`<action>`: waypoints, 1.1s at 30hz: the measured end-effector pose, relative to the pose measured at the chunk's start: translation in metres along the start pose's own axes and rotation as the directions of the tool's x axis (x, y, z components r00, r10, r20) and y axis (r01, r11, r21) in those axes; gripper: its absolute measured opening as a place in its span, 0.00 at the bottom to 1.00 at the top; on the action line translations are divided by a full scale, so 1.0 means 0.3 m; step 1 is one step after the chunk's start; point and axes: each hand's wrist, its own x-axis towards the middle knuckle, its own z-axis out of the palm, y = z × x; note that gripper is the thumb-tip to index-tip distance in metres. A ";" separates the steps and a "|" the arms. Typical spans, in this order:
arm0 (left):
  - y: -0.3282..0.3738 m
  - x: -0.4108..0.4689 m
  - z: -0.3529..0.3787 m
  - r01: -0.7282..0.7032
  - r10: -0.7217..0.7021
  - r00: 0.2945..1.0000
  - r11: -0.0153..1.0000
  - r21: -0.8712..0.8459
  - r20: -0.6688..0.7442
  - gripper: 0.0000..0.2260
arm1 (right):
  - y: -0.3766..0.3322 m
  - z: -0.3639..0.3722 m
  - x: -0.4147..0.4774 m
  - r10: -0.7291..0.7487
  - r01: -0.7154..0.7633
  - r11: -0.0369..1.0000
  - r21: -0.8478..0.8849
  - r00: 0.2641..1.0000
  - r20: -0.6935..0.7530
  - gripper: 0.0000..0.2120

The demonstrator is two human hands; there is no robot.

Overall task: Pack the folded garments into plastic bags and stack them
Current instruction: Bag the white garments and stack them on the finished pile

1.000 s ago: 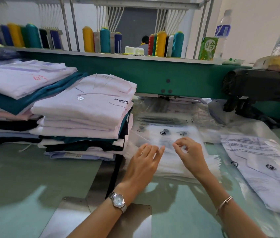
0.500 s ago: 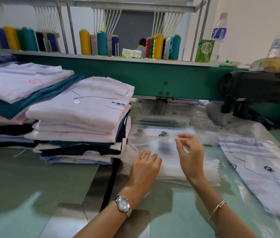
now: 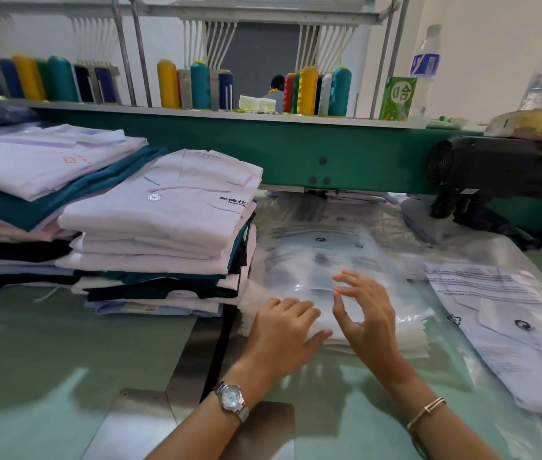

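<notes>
- Left hand (image 3: 283, 330): lies flat with straight fingers on the near-left corner of the pile of clear printed plastic bags (image 3: 299, 260). I judge it pins the pile so that only the top sheet comes away.
- Right hand (image 3: 367, 313): sits just beside the left, over the same pile, with fingers spread and loosely curled and the thumb apart from the forefinger. The top film looks raised and blurred at the fingertips, so I cannot tell whether it is pinched.
- Stack of folded white, teal and dark garments (image 3: 170, 210): stands close against the left edge of the bags, untouched (sensibly within the left hand's reach).
- One white garment already sealed in a printed bag (image 3: 512, 327): lies to the right on the pale green glass table top (image 3: 47, 343). I take this to be the start of the finished stack.
- Step in hand, as I judge it: freeing and opening one bag, with most of the packing still to do.
</notes>
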 end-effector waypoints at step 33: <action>-0.433 0.165 -0.433 0.119 -0.104 0.989 0.982 0.146 -0.103 0.19 | -0.035 -0.018 -0.006 0.306 -0.244 0.948 -0.203 0.872 0.381 0.06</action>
